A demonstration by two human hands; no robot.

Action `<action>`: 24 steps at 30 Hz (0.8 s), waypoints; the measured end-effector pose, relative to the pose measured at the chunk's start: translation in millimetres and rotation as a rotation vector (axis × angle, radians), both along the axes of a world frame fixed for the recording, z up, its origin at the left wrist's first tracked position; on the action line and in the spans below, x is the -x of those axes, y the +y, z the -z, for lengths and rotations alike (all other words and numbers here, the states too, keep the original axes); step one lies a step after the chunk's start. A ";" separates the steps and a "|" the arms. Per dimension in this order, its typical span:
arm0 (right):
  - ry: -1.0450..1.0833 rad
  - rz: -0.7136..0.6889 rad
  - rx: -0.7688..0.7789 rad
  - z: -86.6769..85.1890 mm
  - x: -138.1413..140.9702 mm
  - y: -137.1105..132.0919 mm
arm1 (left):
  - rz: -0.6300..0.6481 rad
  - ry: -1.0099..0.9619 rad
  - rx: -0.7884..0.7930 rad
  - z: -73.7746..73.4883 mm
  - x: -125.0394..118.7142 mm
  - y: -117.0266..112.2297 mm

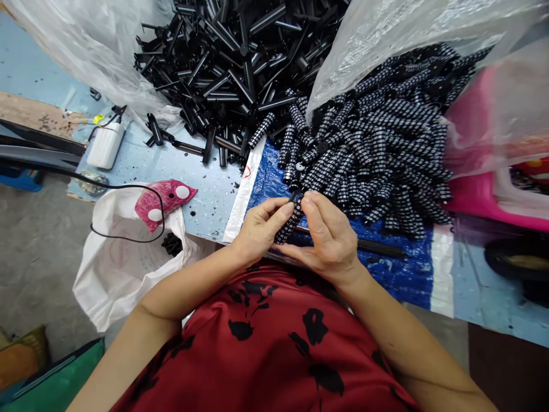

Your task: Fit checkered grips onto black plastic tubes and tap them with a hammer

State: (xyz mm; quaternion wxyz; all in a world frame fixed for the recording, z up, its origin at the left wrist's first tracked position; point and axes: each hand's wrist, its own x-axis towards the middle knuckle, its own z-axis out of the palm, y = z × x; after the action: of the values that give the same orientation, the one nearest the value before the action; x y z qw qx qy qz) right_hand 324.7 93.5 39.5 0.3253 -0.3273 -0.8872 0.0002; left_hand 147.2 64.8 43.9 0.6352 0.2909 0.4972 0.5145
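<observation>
Between my two hands, close to the table's front edge, is a short black cylinder with rows of small white characters around it. My left hand pinches its upper end between thumb and fingers. From the other side, my right hand has its fingers at the top and its thumb near the lower end. Just beyond my hands lies a large heap of similar white-marked cylinders on a blue plastic sheet. A pile of plain glossy black rods spreads at the back left of that heap.
Clear plastic bags surround both piles. A pink bin stands at right. At left are a white box with a cable, a pink pouch and an open white sack. A dark bar lies on the sheet.
</observation>
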 end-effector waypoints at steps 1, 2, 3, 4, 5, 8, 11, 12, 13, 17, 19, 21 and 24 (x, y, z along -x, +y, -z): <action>-0.020 0.014 0.000 0.4 -0.1 -0.8 | 0.012 -0.046 0.014 0.8 1.8 0.8; -0.040 0.024 0.005 1.0 0.1 -1.6 | 0.030 -0.077 0.025 1.6 3.9 1.6; -0.060 0.032 0.017 1.8 0.8 -2.4 | 0.051 -0.095 0.041 2.4 5.9 2.3; -0.078 0.039 0.032 2.7 1.8 -3.1 | 0.073 -0.102 0.064 3.4 7.5 2.8; -0.094 0.044 0.049 3.6 3.1 -3.5 | 0.092 -0.104 0.093 4.6 8.7 3.2; -0.095 0.025 0.105 6.5 2.2 -2.4 | 0.154 -0.130 0.186 12.0 11.1 3.7; -0.115 -0.014 0.178 11.2 -16.1 -0.8 | 0.142 -0.038 0.095 25.1 20.7 4.5; -0.154 0.002 0.189 13.7 -26.3 -1.1 | 0.115 0.070 0.013 29.9 27.1 5.1; -0.201 0.029 0.193 16.6 -37.4 -2.0 | 0.090 0.219 -0.075 34.4 34.9 5.8; -0.327 0.108 0.184 23.0 -68.6 -8.6 | 0.235 0.857 -0.255 43.7 70.0 10.8; -0.274 0.099 0.199 18.1 -65.1 -9.6 | 0.383 0.974 -0.221 43.7 81.3 15.6; -0.175 0.124 0.198 9.9 -50.4 -5.8 | 0.478 0.956 -0.165 42.9 86.0 21.1; -0.110 0.143 0.136 2.6 -24.0 6.6 | 0.522 0.895 -0.126 42.1 85.0 27.3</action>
State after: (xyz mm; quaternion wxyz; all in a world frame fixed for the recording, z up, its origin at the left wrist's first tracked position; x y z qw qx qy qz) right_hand 348.8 100.1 36.9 0.2523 -0.4105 -0.8761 0.0194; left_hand 62.1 92.2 1.8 0.4487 0.6344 0.5990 0.1933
